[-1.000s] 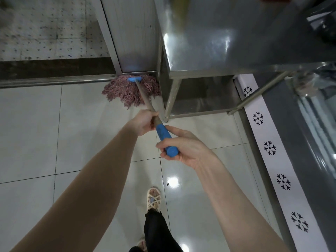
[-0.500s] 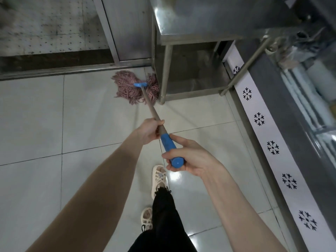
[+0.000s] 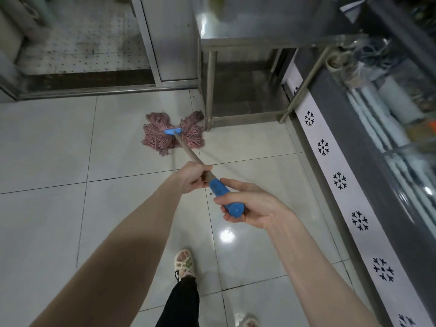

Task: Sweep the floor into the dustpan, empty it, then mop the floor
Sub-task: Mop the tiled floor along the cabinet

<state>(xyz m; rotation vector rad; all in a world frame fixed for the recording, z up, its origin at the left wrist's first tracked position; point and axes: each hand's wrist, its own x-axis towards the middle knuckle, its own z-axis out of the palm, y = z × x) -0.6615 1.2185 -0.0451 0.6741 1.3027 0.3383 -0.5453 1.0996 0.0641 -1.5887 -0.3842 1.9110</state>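
Mop [image 3: 173, 135]: pink string head flat on tiled floor [image 3: 47, 161], just left of steel table leg [image 3: 208, 90]; left hand [image 3: 192, 177] grips wooden shaft, right hand [image 3: 250, 206] curls round blue handle end

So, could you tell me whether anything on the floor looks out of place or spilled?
Only a small dark speck lies on the glossy white tile floor, beside the blue handle grip; no spill shows.

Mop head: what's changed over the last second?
The mop head was drawn back from the door threshold toward the person and now lies on open tile beside the table leg. Unchanged: the left hand grips the wooden shaft, the right hand the blue grip; nothing let go.
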